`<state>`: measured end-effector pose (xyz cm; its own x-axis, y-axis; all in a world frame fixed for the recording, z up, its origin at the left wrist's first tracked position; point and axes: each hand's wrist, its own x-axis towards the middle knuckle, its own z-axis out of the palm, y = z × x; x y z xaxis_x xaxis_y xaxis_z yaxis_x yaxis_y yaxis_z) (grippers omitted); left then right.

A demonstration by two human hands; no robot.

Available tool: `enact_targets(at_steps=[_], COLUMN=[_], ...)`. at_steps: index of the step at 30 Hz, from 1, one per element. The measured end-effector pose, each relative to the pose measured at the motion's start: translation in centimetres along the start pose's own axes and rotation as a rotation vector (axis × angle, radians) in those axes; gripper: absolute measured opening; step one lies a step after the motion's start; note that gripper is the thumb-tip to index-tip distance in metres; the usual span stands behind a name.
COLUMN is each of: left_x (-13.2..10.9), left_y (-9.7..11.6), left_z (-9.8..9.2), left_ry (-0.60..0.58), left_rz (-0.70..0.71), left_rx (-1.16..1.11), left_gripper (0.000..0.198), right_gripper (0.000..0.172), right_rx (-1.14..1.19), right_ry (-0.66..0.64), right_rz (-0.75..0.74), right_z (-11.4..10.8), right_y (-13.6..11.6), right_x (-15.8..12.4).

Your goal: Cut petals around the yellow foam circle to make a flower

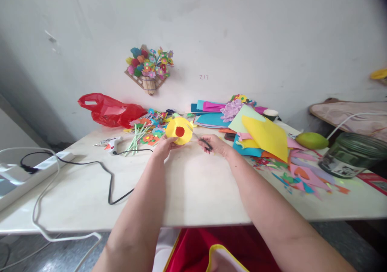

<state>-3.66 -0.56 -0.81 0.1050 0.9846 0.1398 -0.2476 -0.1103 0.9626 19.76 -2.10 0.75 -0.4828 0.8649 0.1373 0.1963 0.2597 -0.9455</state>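
Observation:
Held up over the middle of the table is a round yellow foam disc (pixel 171 127) with a red circle (pixel 179 131) at its centre. My left hand (pixel 167 145) pinches the disc at its lower left edge. In my right hand (pixel 215 144) is a pair of scissors (pixel 207 144) with dark handles, my fingers closed around them. The blades point left at the right edge of the disc; whether they touch it I cannot tell.
A glue gun (pixel 114 144) with a black cord, pale green stems (pixel 136 139) and a red plastic bag (pixel 111 111) lie left. Right are foam sheets (pixel 266 135), coloured scraps (pixel 305 177), a green mango-like fruit (pixel 312 140) and a glass jar (pixel 352 155). A power strip (pixel 39 171) sits far left.

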Motion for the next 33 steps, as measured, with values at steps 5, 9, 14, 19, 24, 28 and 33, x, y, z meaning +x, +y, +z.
enact_targets(at_steps=[5,9,14,19,24,28,33], left_x=[-0.01,-0.01,0.06,0.39,0.58,0.37,0.09], left_y=[0.03,0.05,0.02,-0.10,0.04,0.36,0.62], left_z=[0.03,0.07,0.18,0.05,-0.05,0.10,0.18], left_ry=[0.006,0.009,0.034,0.096,0.145,0.172,0.158], left_rz=[-0.001,0.033,0.094,0.186,0.189,0.185,0.182], left_rx=[-0.018,-0.031,-0.029,-0.035,-0.042,-0.043,-0.038], left_gripper=[0.049,0.052,0.053,0.054,0.055,0.057,0.056], right_gripper=[0.027,0.029,0.034,0.032,0.034,0.034,0.031], right_rx=[-0.002,0.002,-0.011,0.010,0.014,0.019,0.022], right_ry=[0.002,0.005,-0.013,-0.044,-0.069,-0.096,-0.112], right_rz=[-0.004,-0.010,-0.015,0.010,0.028,0.028,0.052], right_z=[0.08,0.11,0.03,-0.13,-0.47,-0.61,-0.59], right_y=[-0.29,-0.06,0.37,0.23,0.00,-0.18,-0.42], right_x=[-0.15,-0.12,0.02,-0.12,-0.39,-0.49,-0.59])
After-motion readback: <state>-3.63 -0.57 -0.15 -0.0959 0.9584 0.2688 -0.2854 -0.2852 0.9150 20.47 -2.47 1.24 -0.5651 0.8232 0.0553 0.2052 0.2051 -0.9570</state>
